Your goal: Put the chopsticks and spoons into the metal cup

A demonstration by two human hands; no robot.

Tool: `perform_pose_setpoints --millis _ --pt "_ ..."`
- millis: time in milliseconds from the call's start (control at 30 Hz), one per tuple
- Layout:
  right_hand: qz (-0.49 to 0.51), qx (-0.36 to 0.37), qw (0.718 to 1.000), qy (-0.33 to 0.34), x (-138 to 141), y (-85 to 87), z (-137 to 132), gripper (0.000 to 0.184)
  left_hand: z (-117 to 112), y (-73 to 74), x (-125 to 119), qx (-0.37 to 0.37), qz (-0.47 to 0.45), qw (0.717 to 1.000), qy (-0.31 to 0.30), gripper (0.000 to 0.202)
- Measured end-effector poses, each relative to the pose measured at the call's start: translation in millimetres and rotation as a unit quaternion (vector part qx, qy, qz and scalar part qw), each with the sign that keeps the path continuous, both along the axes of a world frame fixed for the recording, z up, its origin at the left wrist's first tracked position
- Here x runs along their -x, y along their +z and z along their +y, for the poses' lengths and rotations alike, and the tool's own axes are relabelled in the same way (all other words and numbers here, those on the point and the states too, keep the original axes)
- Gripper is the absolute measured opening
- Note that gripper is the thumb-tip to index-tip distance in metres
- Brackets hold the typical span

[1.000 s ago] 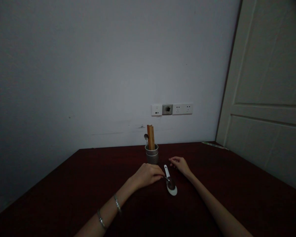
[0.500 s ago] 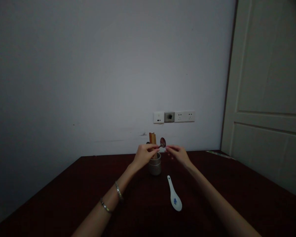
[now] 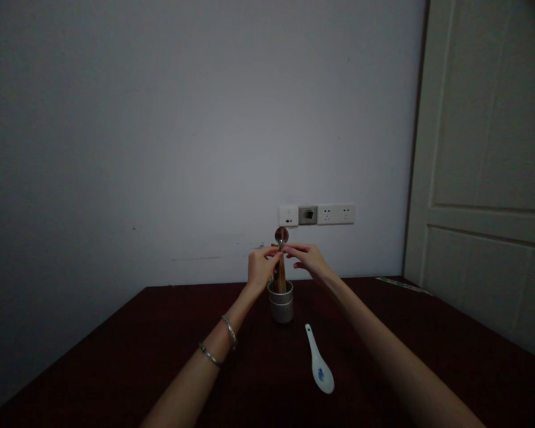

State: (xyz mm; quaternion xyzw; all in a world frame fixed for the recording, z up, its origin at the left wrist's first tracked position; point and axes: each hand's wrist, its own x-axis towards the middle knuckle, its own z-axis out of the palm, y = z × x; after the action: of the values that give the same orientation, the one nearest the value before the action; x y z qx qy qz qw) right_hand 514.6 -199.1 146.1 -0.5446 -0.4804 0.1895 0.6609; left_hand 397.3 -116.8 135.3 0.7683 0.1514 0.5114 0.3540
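Observation:
A metal spoon (image 3: pixel 282 235) stands upright with its bowl at the top, above the grey cylindrical cup (image 3: pixel 282 312). My left hand (image 3: pixel 261 267) pinches it just below the bowl. From the other side, the fingertips of my right hand (image 3: pixel 310 258) meet at the same spot and close on it too. The spoon's handle is mostly hidden by fingers and the chopsticks. Several wooden chopsticks (image 3: pixel 281 277) stand in the cup, right behind my fingers. A white ceramic spoon (image 3: pixel 321 371) with a blue mark lies on the table, nearer to me.
The dark red table (image 3: pixel 129 356) runs back to a grey wall. Low on that wall are sockets (image 3: pixel 336 214) and a switch plate (image 3: pixel 308 214). A pale panelled door (image 3: pixel 485 178) borders the right side. A thin flat strip (image 3: pixel 403 285) lies at the table's back right.
The metal spoon has turned from slanting to upright and moved up and left, over the cup. Both hands rose with it, my right hand shifting left. The view tilted slightly.

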Motion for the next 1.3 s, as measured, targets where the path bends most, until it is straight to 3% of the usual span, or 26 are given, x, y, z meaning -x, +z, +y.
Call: perform_pose_setpoints --millis 367,600,733,867,933,1133,1300 --pt "-0.001 0.018 0.999 -0.041 -4.8 -4.5 22.5 0.031 11.8 -9.9 -10.4 0.005 0.036 0.999 0.022 0.023" --pt "0.000 0.024 1.000 -0.018 -11.0 -5.4 31.3 0.029 13.8 -12.1 -7.7 -0.025 0.026 0.999 0.031 0.024" --pt "0.023 0.031 0.999 -0.038 -15.5 -9.3 37.0 0.028 16.5 -20.1 6.4 -0.030 -0.015 0.996 0.088 0.027" --pt "0.048 0.050 0.994 -0.082 -18.9 -18.4 42.8 0.028 29.1 -44.3 19.1 -0.021 -0.077 0.980 0.180 0.027" --pt "0.052 0.058 0.993 -0.094 -20.1 -24.3 45.4 0.028 37.8 -62.4 20.8 0.007 -0.086 0.978 0.191 0.030" --pt "-0.004 0.062 0.993 -0.105 -24.2 -45.3 56.0 0.027 52.9 -115.4 12.0 0.157 -0.016 0.986 0.057 0.064" --pt "-0.034 0.035 0.995 -0.088 -23.7 -63.7 65.4 0.021 50.7 -138.8 2.2 0.246 0.016 0.967 -0.061 0.082"
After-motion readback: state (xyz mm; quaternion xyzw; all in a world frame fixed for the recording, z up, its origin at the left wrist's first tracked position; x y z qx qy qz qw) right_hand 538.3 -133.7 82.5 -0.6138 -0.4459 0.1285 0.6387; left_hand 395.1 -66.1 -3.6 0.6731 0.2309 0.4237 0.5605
